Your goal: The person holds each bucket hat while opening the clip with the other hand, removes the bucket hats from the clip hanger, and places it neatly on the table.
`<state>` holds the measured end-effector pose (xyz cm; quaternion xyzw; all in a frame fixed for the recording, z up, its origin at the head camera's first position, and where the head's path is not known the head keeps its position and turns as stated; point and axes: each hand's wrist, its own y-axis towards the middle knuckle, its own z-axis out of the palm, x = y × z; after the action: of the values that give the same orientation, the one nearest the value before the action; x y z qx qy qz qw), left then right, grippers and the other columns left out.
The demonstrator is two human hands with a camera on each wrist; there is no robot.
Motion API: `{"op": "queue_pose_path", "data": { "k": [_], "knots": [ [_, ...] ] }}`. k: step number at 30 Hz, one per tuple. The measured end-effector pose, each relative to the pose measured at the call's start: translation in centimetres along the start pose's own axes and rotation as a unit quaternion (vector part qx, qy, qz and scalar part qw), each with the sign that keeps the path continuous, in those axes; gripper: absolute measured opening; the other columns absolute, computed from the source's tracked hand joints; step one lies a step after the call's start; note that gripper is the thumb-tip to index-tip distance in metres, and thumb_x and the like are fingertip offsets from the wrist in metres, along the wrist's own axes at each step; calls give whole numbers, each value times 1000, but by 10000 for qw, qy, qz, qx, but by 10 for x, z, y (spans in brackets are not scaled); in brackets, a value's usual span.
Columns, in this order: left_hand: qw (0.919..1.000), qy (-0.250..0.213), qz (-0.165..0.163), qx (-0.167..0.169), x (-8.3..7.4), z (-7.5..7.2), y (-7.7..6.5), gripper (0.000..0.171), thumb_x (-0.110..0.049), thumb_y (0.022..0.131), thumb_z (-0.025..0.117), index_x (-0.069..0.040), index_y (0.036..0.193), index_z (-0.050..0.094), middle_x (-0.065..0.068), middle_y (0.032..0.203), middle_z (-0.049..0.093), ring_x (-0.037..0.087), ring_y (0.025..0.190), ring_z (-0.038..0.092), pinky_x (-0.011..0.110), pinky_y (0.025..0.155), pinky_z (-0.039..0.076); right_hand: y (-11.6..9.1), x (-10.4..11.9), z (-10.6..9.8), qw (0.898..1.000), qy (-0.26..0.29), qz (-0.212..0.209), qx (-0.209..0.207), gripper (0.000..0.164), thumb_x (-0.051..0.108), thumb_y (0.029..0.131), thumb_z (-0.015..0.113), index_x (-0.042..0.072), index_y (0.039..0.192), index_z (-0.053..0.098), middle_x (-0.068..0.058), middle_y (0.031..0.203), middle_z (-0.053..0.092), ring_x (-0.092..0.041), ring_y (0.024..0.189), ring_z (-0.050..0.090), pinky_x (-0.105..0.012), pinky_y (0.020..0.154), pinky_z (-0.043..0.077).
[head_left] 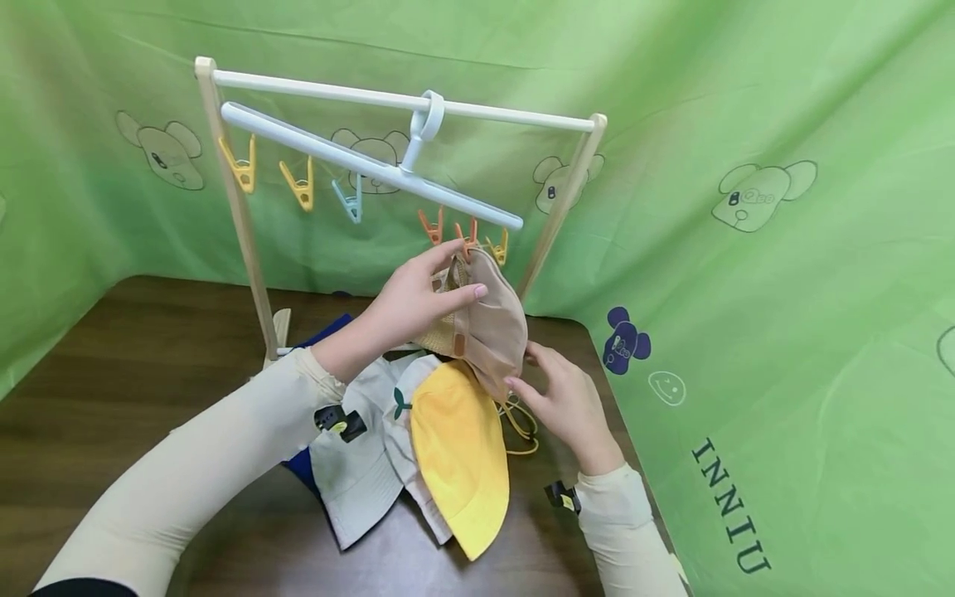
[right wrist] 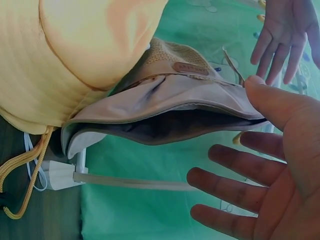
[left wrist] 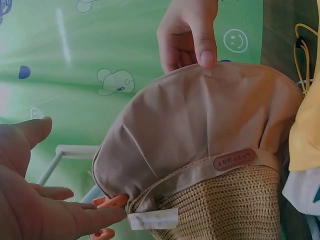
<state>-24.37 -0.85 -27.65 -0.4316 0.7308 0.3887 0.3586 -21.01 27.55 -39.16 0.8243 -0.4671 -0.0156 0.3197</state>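
A tan sun hat (head_left: 498, 319) with a woven straw crown (left wrist: 225, 205) and a small brown label (left wrist: 235, 159) hangs by its brim edge from an orange clip (head_left: 467, 234). My left hand (head_left: 421, 298) is beside that clip, its fingers extended; in the left wrist view one fingertip is close to the orange clip (left wrist: 112, 201). At the brim's other side is my right hand (head_left: 563, 398). Its fingers (right wrist: 235, 192) are spread in the right wrist view, with the thumb at the brim's edge. The clip's bite on the brim is partly hidden.
A pale blue hanger (head_left: 373, 166) with several yellow, blue and orange clips hooks over the white bar (head_left: 321, 89) of a wooden-legged rack. Below, a yellow hat (head_left: 462, 448), a light grey hat (head_left: 358, 464) and other hats overlap on the brown table (head_left: 89, 431). Green printed cloth (head_left: 806, 332) surrounds it.
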Motion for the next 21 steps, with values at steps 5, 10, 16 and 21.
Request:
{"op": "queue_pose_path", "data": {
  "k": [5, 10, 16, 21],
  "knots": [
    [9998, 49, -210, 1, -3, -1, 6, 90, -51, 93, 73, -24, 164, 25, -2, 167, 31, 27, 152, 34, 50, 119, 34, 3, 0, -1, 9999, 87, 88, -37, 61, 39, 89, 81, 14, 140, 60, -9, 119, 73, -28, 107, 70, -48, 89, 55],
    [9996, 11, -265, 3, -5, -2, 10, 94, -50, 93, 73, -21, 165, 20, 2, 169, 27, 28, 153, 32, 50, 120, 33, 5, -1, -4, 9997, 95, 231, 2, 64, 41, 88, 81, 14, 142, 59, -8, 121, 72, -29, 110, 70, -48, 92, 55],
    [9992, -133, -385, 13, -6, 0, 19, 95, -47, 94, 73, -17, 165, 18, 7, 168, 28, 29, 152, 32, 48, 121, 32, 6, -2, -9, 9996, 54, 277, 41, 66, 42, 89, 81, 14, 144, 58, -9, 125, 71, -27, 113, 68, -48, 95, 54],
    [9980, -278, -560, 55, -9, 2, 25, 98, -47, 93, 74, -15, 165, 15, 10, 169, 24, 29, 154, 29, 46, 123, 29, 6, -1, -13, 9996, 11, 278, 21, 66, 42, 89, 80, 14, 144, 58, -9, 126, 70, -27, 113, 68, -49, 94, 54]
  ]
}}
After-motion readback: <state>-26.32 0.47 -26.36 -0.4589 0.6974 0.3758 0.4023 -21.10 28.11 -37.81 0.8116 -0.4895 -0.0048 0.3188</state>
